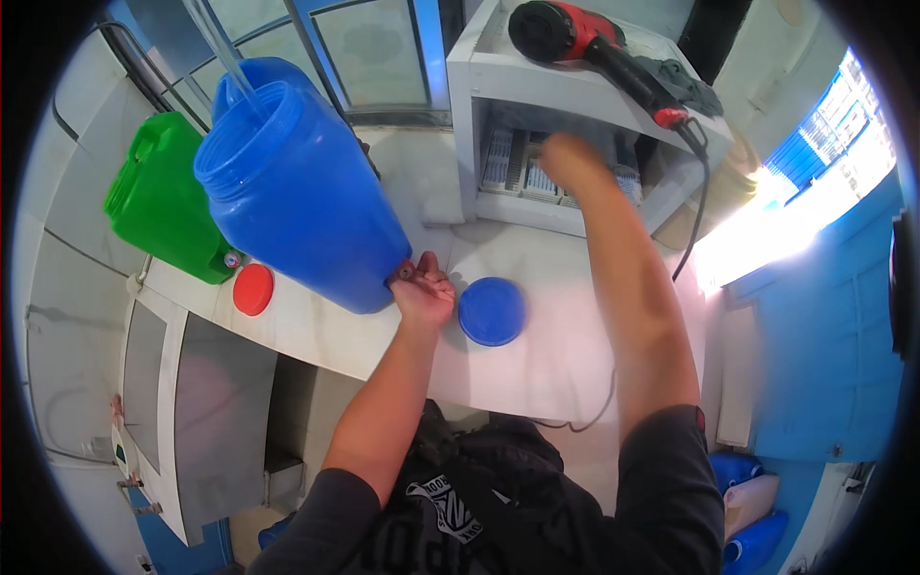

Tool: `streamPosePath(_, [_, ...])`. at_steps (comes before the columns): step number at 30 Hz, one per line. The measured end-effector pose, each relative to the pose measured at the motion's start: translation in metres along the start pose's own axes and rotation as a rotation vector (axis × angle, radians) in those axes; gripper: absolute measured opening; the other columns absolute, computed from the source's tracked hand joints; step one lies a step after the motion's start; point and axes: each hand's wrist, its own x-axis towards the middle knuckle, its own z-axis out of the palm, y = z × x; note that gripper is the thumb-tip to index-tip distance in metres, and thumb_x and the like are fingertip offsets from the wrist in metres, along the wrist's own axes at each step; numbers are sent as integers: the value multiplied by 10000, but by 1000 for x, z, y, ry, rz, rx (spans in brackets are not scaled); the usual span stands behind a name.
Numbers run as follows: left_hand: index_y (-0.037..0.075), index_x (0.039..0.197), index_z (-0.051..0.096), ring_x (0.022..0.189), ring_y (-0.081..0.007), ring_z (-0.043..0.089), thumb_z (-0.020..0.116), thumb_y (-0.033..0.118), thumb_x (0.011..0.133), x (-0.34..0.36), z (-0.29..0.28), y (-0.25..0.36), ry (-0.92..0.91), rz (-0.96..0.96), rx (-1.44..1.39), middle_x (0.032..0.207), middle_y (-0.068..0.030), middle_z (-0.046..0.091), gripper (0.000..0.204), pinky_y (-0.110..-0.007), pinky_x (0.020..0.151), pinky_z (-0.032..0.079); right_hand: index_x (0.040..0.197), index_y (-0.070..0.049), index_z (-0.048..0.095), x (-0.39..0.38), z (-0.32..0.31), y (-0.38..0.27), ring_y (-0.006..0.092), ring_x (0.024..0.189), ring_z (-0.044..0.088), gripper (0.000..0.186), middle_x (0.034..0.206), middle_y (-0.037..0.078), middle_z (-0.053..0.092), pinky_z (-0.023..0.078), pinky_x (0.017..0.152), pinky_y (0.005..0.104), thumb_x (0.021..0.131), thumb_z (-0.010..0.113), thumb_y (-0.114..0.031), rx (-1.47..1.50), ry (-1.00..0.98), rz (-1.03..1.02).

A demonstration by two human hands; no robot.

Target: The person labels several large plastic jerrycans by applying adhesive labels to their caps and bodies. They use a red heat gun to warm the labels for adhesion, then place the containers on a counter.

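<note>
My left hand (422, 292), palm up with fingers curled, is at the lower right corner of a large open blue jug (297, 201), around a small round fitting (405, 272) I cannot make out clearly. A clear tube runs down into the jug's mouth. Beside that hand lies a round blue lid (492, 311). My right hand (570, 163) reaches into a white open box (463, 144) holding rows of small white packets (498, 158); its fingers are blurred by motion.
A red-and-black heat gun (565, 38) with a cord rests on the box. On the white counter (565, 374) stand a green jug (168, 211) and a red lid (253, 289). A grey cabinet (220, 412) is below left; blue containers (757, 537) stand low at right.
</note>
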Motion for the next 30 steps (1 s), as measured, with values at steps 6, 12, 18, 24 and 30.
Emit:
streamPosePath(6, [249,867,463,537,-92,439,448,350,986,10,2,4,153,-8,-50,776,49,574,156,-237,465,321,1000,-91,772,21,67,33,348,1103,641,307,1071,132,732,484,946,469,858,738,-361,-178,-17,-33])
streamPosePath(12, [261,948,455,568,-67,415,376,352,1029,15,2,5,318,68,266,760,72,532,146,-220,491,296,960,-81,781,23,81,30,341,1132,613,329,1056,141,739,435,973,472,808,782,-373,-163,-12,19])
streamPosePath(18, [176,998,517,610,-79,459,404,430,1034,-12,9,13,222,-204,332,786,56,575,280,-245,531,355,922,-109,785,20,64,21,321,1044,657,239,958,104,754,487,891,441,857,738,-334,-138,129,69])
streamPosePath(24, [47,1215,551,916,-128,602,390,550,1048,-72,17,12,-218,154,1053,1067,-75,661,555,-282,753,500,1032,-143,774,-93,17,-47,296,1067,608,234,1055,99,716,482,900,419,933,636,-305,318,360,-237])
streamPosePath(30, [7,1235,557,1007,-146,629,528,326,1051,-107,26,35,-455,187,1123,1094,-84,654,370,-323,886,519,1216,-67,648,-199,29,-111,310,1063,570,426,1222,103,613,471,935,455,853,754,-263,457,292,-438])
